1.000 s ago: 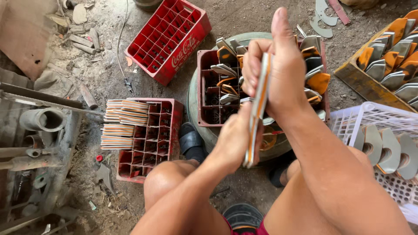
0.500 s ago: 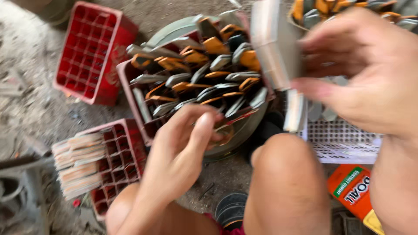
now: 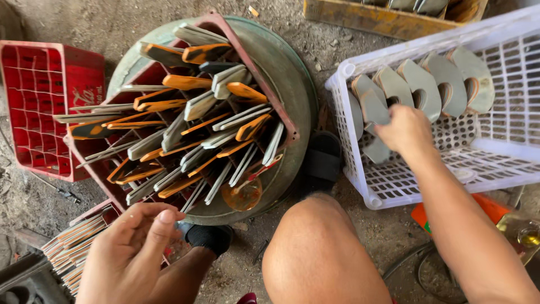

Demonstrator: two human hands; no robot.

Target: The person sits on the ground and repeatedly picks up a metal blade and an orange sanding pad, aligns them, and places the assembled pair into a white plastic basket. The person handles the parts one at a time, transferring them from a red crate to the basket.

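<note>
My right hand reaches into a white plastic basket and closes on a grey sole-shaped piece at the left end of a row of such pieces standing on edge. My left hand hovers low at the left with fingers loosely apart and nothing in it, just below a red crate crammed with grey and orange flat pieces. That crate rests tilted on a round green metal basin. My bare knee sits between both hands.
An empty red compartment crate lies at the far left. A stack of thin orange-and-grey sheets sits under my left hand. A yellow wooden box is at the top, an orange packet at the right, on a dirt floor.
The view swung right. My right hand dropped from holding a stack of pieces up near the camera into the white basket. My left hand drew back toward me, empty.
</note>
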